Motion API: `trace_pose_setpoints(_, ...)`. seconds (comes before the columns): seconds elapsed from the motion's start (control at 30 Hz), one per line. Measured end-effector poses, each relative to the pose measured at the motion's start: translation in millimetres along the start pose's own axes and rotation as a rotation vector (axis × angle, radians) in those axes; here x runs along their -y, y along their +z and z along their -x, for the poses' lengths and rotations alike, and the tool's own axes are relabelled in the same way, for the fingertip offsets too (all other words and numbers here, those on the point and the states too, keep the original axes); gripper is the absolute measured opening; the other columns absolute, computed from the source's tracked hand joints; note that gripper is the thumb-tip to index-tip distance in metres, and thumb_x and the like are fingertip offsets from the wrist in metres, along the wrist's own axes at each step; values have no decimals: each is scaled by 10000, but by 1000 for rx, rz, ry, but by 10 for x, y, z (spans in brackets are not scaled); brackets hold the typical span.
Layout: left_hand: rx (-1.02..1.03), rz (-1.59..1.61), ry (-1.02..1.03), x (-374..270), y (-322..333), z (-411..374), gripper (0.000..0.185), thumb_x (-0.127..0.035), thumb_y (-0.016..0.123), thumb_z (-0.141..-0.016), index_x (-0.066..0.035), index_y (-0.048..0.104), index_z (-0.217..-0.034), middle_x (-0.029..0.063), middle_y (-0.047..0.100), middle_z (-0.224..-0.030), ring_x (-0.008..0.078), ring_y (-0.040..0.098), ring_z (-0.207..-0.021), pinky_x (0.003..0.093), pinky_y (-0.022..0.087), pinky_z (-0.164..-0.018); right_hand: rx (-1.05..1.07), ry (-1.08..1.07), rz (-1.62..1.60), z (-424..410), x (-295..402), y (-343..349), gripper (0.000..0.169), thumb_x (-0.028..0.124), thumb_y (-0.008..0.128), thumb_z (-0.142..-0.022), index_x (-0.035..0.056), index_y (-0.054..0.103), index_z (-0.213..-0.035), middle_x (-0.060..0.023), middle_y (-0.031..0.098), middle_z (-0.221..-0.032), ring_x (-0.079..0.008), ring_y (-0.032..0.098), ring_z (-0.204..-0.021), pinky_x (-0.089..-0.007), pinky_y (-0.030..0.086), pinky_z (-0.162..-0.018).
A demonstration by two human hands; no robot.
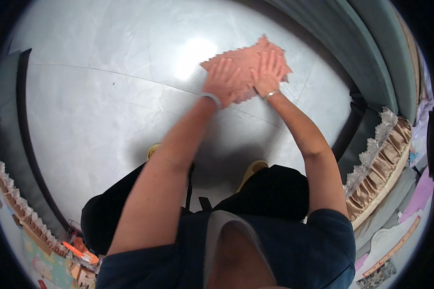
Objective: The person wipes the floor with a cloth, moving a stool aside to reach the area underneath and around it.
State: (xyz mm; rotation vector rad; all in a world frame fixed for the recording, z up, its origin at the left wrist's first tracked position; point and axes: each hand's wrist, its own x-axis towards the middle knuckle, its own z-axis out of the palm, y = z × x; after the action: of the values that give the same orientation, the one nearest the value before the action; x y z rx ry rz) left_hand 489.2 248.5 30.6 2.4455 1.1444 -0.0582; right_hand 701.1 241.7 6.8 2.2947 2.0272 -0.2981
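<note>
A pink cloth (pixel 244 59) with zigzag edges lies spread on the shiny grey tiled floor (pixel 105 108). Flat on its left part rests my left hand (pixel 222 81), fingers apart and a little blurred. My right hand (pixel 267 76) presses on the cloth's right part, its fingers spread too. Neither hand is closed around the fabric. One corner of the cloth points away from me beyond my right fingers, and some of its near edge shows between and below my wrists.
Grey-green upholstered furniture (pixel 369 47) curves along the right, with a ruffled, lace-edged cover (pixel 379 159) nearer me. Another grey upholstered piece (pixel 5 90) stands at left. Yellow shoes (pixel 255 168) show by my knees. An orange object (pixel 80 251) sits among clutter at lower left.
</note>
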Motion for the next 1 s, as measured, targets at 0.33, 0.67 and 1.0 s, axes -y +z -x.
trace_pose_setpoints(0.33, 168, -179, 326, 1918, -846, 592, 730, -372, 513, -901, -59, 267, -1513, 207, 110, -1598, 351, 55, -1487, 514, 35, -1188, 93, -111, -53, -65, 1840, -23, 856, 507, 483, -928, 51, 101, -1544, -225, -49, -1598, -458, -82, -1457, -656, -25, -1116)
trace_pose_setpoints(0.67, 139, 38, 301, 1836, -697, 1052, 767, -346, 564, -865, -43, 272, -1507, 189, 129, -1596, 345, 35, -1489, 507, 14, -1190, 470, -106, 53, -5, 2205, -264, 868, 563, 423, -936, 69, 59, -1551, -226, -115, -1593, -476, -143, -1443, -642, -35, -1126)
trace_pose_setpoints(1.0, 47, 273, 227, 1797, -652, 1041, 699, -301, 582, -850, -41, 356, -1458, 169, 216, -1564, 331, 112, -1474, 497, 86, -1167, 568, -586, 263, -400, 2075, -480, 839, 597, 414, -932, 88, 159, -1549, -214, -53, -1604, -445, -128, -1457, -629, -4, -1140)
